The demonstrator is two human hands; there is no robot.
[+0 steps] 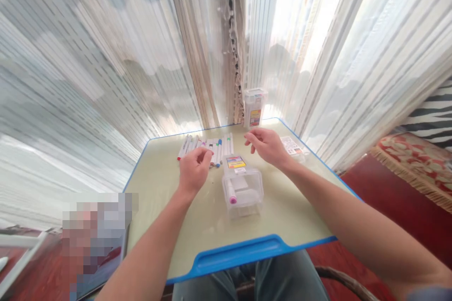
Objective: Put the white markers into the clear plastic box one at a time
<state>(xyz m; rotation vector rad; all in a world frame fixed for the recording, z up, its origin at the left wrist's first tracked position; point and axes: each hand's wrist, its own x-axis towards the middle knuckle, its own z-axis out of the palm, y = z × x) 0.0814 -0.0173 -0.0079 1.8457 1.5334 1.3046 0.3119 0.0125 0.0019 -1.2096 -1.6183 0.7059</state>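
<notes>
Several white markers with coloured ends (219, 148) lie side by side in a row at the far left of the table. My left hand (194, 169) is over the near side of this row, its fingers bent and the thumb close to them; whether a marker is between the fingertips is hidden. To the right of the row, my right hand (265, 146) hovers with loosely curled, parted fingers and nothing visible in them. Between my hands and nearer to me, a clear plastic case (259, 190) lies on its side, its open end towards me. Inside it is one pink-ended marker (232, 196).
A clear box with a label (254, 108) stands upright at the table's far corner. Past my right wrist lies another clear plastic piece with a printed sheet (292, 146). The pale table (205, 230) has a blue rim. Striped curtains (141, 33) hang behind it.
</notes>
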